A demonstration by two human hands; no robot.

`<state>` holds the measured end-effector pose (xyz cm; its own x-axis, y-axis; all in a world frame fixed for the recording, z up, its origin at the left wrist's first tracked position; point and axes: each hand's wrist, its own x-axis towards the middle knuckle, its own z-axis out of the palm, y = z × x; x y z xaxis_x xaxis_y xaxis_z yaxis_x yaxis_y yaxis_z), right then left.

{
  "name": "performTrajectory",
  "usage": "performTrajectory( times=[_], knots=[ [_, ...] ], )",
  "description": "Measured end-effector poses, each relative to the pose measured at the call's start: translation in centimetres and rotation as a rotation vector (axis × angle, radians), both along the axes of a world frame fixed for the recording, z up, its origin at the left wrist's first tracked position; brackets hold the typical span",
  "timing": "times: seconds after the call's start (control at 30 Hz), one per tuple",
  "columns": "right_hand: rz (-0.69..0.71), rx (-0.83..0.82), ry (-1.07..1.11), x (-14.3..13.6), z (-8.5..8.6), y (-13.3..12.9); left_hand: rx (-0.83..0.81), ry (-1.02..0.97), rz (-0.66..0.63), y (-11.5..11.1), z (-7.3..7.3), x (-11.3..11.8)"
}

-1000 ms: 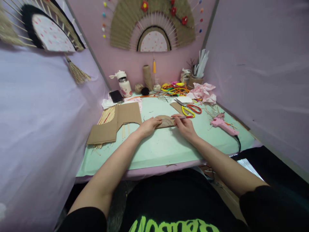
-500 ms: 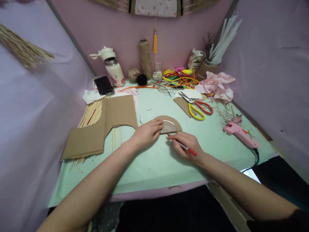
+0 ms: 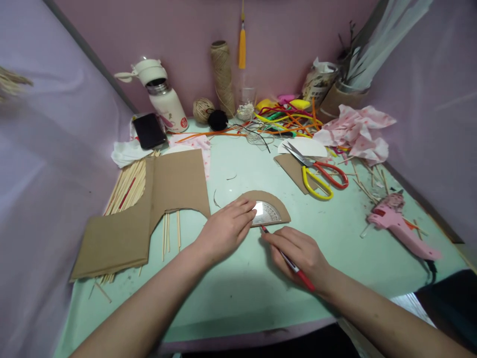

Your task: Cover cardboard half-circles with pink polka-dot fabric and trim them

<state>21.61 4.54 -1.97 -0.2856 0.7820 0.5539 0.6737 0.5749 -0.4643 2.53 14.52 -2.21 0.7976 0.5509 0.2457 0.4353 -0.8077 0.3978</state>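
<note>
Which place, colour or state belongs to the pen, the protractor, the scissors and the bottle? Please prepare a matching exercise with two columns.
Column 1
1. Pen
2. Protractor
3. Scissors
4. Bottle

Column 2
A. One red handle, one yellow
B. Lid flipped open
C. In the right hand
D. On the cardboard half-circle, partly under the left hand

Pairs: 1-C; 2-D; 3-A; 4-B

Black phone [image 3: 149, 131] beside open white bottle [image 3: 168, 108]; yellow tassel [image 3: 242, 47] hanging near twine spool [image 3: 222, 77].
</note>
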Motion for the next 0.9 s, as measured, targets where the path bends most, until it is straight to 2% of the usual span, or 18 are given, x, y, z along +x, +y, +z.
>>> performTrajectory(
  times=[0.5, 0.9],
  knots=[
    [0.0, 0.001, -0.027, -0.01, 0.11, 0.0, 0.0, 0.02, 0.007, -0.09, 0.01, 0.1],
    [0.032, 0.015, 0.065, 0.12, -0.27, -0.07, 0.017, 0.004, 0.005, -0.12, -0.06, 0.04]
  ],
)
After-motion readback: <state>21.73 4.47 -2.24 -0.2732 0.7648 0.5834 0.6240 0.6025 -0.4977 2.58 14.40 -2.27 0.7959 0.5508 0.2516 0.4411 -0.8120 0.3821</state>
